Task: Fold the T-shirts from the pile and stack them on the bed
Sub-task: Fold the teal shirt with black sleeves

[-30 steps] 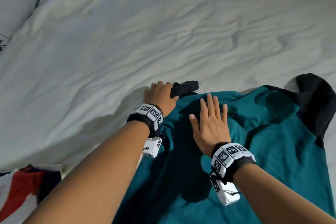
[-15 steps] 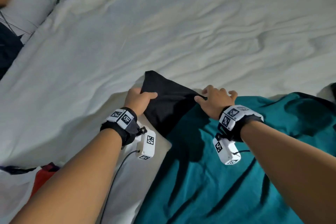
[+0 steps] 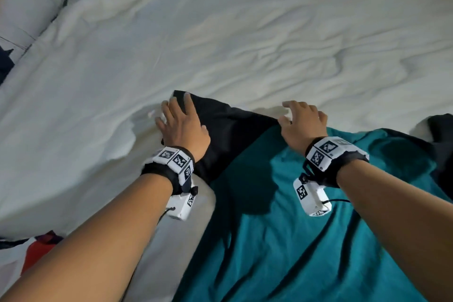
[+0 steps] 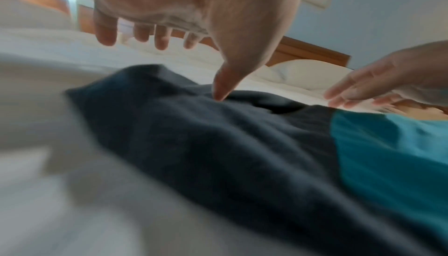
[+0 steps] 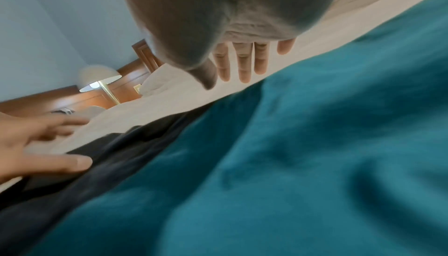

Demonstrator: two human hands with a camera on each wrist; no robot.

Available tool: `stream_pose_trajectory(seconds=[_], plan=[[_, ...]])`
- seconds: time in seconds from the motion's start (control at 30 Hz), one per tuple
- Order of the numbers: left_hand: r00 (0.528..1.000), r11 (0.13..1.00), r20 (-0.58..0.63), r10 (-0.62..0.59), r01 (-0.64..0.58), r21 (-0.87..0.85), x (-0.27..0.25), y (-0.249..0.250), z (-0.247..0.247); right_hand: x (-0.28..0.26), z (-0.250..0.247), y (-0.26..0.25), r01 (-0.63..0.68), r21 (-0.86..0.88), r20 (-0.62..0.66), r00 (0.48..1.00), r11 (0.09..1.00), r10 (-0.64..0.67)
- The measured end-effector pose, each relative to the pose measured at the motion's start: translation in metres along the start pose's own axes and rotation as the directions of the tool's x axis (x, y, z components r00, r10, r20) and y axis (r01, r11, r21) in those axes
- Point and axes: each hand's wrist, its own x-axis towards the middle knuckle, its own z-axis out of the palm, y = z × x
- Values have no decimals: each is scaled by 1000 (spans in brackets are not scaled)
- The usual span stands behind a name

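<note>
With my left hand flat on the black sleeve and my right hand open at its shoulder, gripping nothing, I spread the teal T-shirt on the bed for folding.

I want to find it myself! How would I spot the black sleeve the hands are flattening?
Find the big white bed, then the teal T-shirt spread on its near side. The black sleeve sticks out from the shirt's far left corner, under the left hand. It is the only dark patch lying flat between both hands.
</note>
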Motion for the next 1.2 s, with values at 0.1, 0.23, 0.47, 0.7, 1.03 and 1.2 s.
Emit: stream_pose_trajectory(seconds=[0.1,0.23,0.47,0.7,1.03,1.2], plan=[[951,950,24,308,-309,51,-1,43,-2,-4,-25,48,-45,-67,9,999,997,46],[841,847,108,530,-532,-8,1,107,7,-9,-57,110,-104,-291,107,984,951,140],[771,795,330,544,-600,93,6,164,17,-14,-67,143,12,-362,167,985,932,52],[944,951,139,298,-282,-125,8,145,9,-8,-67,144,-28,-17,-144,989,999,25],[753,754,-97,651,-656,-36,-130,248,43,-65,-100,279,-527,304,-349,714,794,608],[770,797,210,603,-592,-117,-188,298,95,-83,-97,305,-526,561,-100,724,640,683]])
